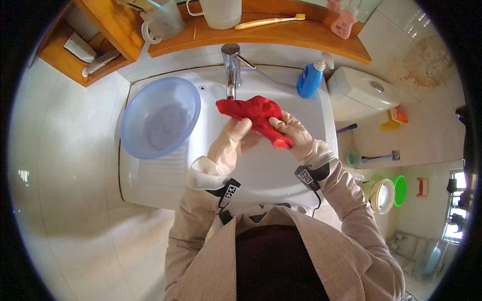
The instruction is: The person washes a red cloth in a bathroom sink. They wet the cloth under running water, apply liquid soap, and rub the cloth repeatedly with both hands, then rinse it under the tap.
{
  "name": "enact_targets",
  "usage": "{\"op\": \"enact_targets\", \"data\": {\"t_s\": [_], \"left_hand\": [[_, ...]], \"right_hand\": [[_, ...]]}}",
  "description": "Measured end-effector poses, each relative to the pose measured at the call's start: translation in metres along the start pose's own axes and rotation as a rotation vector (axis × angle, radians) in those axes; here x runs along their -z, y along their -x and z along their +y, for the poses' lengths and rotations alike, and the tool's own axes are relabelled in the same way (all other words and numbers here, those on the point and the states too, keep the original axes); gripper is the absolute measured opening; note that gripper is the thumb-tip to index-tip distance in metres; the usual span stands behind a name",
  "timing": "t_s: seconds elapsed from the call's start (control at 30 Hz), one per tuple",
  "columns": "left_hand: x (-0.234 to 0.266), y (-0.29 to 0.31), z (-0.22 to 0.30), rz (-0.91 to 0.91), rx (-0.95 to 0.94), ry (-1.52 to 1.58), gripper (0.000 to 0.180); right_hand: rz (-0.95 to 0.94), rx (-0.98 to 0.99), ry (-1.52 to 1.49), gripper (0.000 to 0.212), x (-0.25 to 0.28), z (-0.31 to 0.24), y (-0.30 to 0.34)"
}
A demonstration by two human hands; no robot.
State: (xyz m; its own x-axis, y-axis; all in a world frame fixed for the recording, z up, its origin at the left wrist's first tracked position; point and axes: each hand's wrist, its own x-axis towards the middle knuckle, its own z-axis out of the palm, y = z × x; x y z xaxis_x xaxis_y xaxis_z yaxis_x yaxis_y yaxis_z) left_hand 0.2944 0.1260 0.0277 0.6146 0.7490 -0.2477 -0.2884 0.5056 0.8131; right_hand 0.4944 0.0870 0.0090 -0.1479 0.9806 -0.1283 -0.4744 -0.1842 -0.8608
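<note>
Both of my hands, in pale thin gloves, hold up a red cloth (256, 113) over the white sink (271, 175), just below the chrome faucet (231, 70). The cloth is crumpled and bent, a little like a sock; its exact kind is not plain. My left hand (232, 143) grips its lower left side with the thumb on top, the other fingers partly hidden beneath. Farther right, my right hand (295, 134) pinches the other end, thumb pressed on the fabric. The cloth's left tip lies close under the spout in this view.
A translucent blue basin (160, 118) rests on the sink's left side. At the back right stands a blue pump bottle (310, 80), beside a toilet tank (361, 93). A wooden shelf (281, 35) behind the faucet bears cups and a toothbrush (271, 22). Buckets (384, 195) sit at right.
</note>
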Motion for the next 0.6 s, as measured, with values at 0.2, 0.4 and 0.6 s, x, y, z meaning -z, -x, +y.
{"op": "enact_targets", "data": {"t_s": [0.2, 0.4, 0.6], "left_hand": [[-0.003, -0.002, -0.013, 0.139, 0.021, -0.079, 0.053], [-0.004, -0.003, -0.005, 0.063, -0.052, 0.043, 0.044], [-0.013, -0.006, -0.011, 0.136, -0.134, -0.102, 0.053]], "right_hand": [[0.123, -0.036, 0.361, 0.031, -0.002, 0.002, 0.003], [0.283, 0.035, 0.886, 0.036, -0.01, -0.009, 0.007], [0.257, 0.078, 0.735, 0.04, -0.003, -0.01, 0.014]]}}
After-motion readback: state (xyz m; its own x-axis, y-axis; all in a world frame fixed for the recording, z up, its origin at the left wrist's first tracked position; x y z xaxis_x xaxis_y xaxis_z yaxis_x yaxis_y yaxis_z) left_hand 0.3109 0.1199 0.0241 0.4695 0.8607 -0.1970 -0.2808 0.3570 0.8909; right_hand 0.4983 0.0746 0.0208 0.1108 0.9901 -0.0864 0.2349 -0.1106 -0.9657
